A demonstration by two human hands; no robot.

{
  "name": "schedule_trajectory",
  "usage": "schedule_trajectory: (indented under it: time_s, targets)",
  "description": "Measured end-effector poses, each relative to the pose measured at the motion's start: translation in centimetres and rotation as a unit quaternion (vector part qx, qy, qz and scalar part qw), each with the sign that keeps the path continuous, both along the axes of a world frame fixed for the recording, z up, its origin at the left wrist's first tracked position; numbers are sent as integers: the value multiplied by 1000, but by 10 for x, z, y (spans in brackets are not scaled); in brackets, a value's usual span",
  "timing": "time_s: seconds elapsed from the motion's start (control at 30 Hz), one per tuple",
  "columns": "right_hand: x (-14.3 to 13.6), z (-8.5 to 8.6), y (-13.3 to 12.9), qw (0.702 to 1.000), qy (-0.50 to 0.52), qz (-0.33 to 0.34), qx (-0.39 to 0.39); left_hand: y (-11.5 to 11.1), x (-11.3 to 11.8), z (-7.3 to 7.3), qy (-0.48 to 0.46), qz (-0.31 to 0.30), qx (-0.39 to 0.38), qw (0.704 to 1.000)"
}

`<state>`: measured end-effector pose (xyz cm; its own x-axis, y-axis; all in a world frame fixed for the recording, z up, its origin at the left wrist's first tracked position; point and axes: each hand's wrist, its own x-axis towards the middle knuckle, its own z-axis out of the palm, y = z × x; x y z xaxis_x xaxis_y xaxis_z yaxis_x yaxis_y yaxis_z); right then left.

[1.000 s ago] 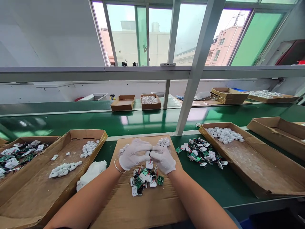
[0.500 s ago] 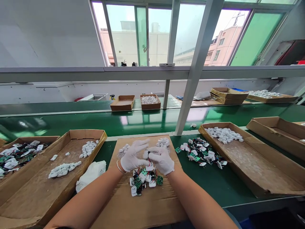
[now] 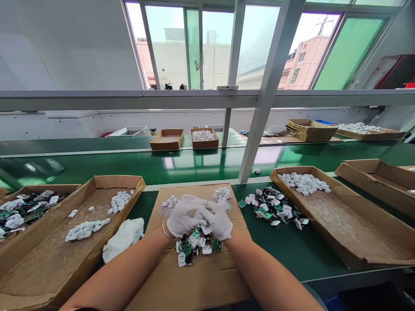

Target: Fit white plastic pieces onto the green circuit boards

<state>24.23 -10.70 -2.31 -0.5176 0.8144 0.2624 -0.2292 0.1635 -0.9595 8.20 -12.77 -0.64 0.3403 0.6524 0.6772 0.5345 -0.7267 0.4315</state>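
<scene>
My left hand [image 3: 184, 217] and my right hand [image 3: 217, 219], both in white gloves, meet fingertip to fingertip above the cardboard sheet [image 3: 194, 285]. Their fingers are closed together and largely cover the small white plastic part with wires in my right hand. What my left fingers pinch is hidden. Just below lies a pile of green circuit boards [image 3: 194, 246] with white plastic pieces and wires. Beyond the hands, small white caps sit in a left heap [image 3: 170, 201] and a right heap [image 3: 222, 194].
A shallow cardboard tray [image 3: 35, 268] with white pieces stands left, a white cloth [image 3: 125, 237] beside it. At right are a heap of wired boards [image 3: 275, 205] and another cardboard tray [image 3: 340, 229]. A slanted metal post [image 3: 257, 116] rises ahead, by the green conveyor belt [image 3: 145, 170].
My left hand, open and apart before, has moved right and closed its fingers against my right hand. A small white item on the belt has shifted left.
</scene>
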Motion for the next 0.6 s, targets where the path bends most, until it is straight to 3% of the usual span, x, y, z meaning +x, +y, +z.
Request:
schedule_trajectory:
  time_s: [0.13, 0.37, 0.5, 0.6]
  targets:
    - [3, 6, 1, 1000, -2, -14, 20, 1, -1, -2, -24, -6, -20, 999]
    - [6, 9, 2, 999, -36, 0, 12, 0, 3, -1, 13, 18, -52, 998]
    - [7, 10, 9, 999, -2, -30, 31, -1, 8, 5, 3, 56, -16, 998]
    - [7, 7, 11, 999, -31, -32, 18, -3, 11, 9, 36, 68, 22, 997]
